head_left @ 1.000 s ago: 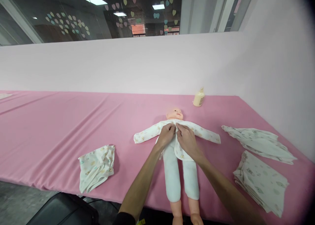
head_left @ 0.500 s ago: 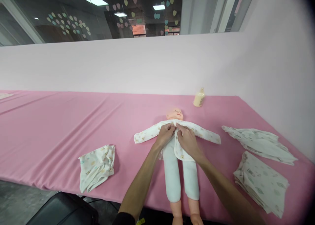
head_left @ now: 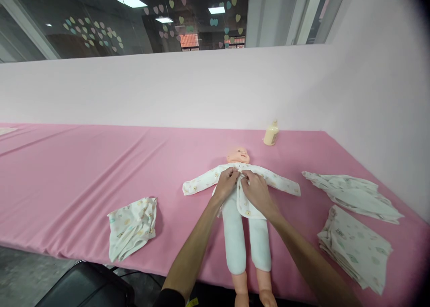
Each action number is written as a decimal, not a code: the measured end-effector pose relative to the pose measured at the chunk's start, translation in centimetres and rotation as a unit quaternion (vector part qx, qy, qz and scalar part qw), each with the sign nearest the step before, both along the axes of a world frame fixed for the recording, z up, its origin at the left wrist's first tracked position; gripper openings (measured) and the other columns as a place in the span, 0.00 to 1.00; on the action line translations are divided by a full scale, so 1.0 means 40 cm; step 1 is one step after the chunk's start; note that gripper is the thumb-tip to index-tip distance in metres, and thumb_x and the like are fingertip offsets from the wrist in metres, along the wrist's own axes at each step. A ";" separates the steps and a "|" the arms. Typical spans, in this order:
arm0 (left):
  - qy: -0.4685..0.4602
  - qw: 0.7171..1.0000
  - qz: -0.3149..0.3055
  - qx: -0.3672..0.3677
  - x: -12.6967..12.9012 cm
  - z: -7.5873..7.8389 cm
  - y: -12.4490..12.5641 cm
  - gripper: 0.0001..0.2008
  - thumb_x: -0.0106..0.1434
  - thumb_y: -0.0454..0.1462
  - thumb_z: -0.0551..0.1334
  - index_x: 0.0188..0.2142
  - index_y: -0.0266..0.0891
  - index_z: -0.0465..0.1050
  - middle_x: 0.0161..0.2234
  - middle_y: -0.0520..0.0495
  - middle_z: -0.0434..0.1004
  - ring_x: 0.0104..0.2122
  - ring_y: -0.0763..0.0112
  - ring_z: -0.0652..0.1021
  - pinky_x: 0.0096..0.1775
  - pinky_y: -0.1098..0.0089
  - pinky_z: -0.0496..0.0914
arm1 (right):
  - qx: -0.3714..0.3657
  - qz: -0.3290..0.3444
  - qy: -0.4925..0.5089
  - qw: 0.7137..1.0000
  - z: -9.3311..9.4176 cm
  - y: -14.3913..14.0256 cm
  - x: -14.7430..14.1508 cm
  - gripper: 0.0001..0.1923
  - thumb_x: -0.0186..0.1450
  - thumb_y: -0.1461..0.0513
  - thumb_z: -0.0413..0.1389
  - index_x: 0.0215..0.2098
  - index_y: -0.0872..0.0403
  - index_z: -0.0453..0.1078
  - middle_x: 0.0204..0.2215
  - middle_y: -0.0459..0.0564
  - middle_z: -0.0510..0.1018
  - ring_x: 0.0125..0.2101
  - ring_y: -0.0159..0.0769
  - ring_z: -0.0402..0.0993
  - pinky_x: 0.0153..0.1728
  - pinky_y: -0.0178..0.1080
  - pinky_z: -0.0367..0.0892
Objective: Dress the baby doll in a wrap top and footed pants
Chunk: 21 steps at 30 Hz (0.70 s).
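Pink cloth covers the table (head_left: 83, 172), and on it my left hand (head_left: 227, 184) and right hand (head_left: 255, 191) pinch the doll's shirt (head_left: 247, 206) together at the chest. Farther back lies the doll (head_left: 238, 155) head, then a bottle (head_left: 271, 134) by the wall.

The doll (head_left: 239, 156) at the centre looks like smooth plastic with a slight sheen on head and feet. Its jacket (head_left: 247, 195) is thin, soft printed cloth, matt; the trousers (head_left: 245, 242) are plain white cloth, a little fuzzy. The tablecloth (head_left: 83, 172) is matt pink fabric, creased in long lines. The clothes at lower left (head_left: 132, 228) and right (head_left: 354, 248) are the same soft printed cloth, rumpled. The bottle (head_left: 271, 134), right of centre, looks like glossy plastic. The wall (head_left: 168, 87) is matt.
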<state>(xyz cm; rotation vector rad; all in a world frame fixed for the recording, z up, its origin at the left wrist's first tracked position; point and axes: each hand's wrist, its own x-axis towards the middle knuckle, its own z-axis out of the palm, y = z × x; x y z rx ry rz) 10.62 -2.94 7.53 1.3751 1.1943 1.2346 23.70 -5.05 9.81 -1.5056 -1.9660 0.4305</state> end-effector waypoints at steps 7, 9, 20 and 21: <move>-0.011 0.999 -0.011 -0.033 -0.004 0.007 0.006 0.12 0.64 0.43 0.55 0.27 0.39 0.60 0.23 0.57 0.55 0.24 0.77 0.57 0.29 0.73 0.57 | 0.006 0.023 0.049 0.999 -0.002 0.013 0.006 0.16 0.67 0.66 0.46 0.48 0.54 0.72 0.42 0.51 0.80 0.45 0.39 0.74 0.46 0.37 0.64; -0.006 0.999 -0.016 -0.035 -0.005 0.010 0.008 0.12 0.64 0.43 0.54 0.27 0.39 0.60 0.23 0.56 0.56 0.24 0.76 0.58 0.29 0.73 0.57 | 0.004 0.028 0.051 0.998 -0.003 0.015 0.006 0.16 0.67 0.67 0.46 0.48 0.54 0.72 0.42 0.51 0.80 0.45 0.38 0.74 0.46 0.38 0.64; -0.034 0.997 -0.024 -0.068 -0.019 0.007 0.018 0.16 0.62 0.47 0.58 0.26 0.38 0.61 0.22 0.56 0.57 0.23 0.77 0.58 0.27 0.73 0.56 | 0.011 0.063 0.102 0.993 -0.005 0.014 0.007 0.17 0.66 0.67 0.46 0.49 0.52 0.70 0.44 0.49 0.80 0.47 0.37 0.74 0.50 0.39 0.65; -0.035 0.997 -0.019 -0.069 -0.019 0.005 0.020 0.17 0.62 0.48 0.58 0.26 0.38 0.62 0.22 0.56 0.57 0.23 0.77 0.58 0.27 0.73 0.55 | 0.010 0.065 0.108 0.992 -0.006 0.017 0.007 0.17 0.66 0.67 0.46 0.49 0.52 0.70 0.44 0.49 0.80 0.47 0.37 0.74 0.50 0.40 0.65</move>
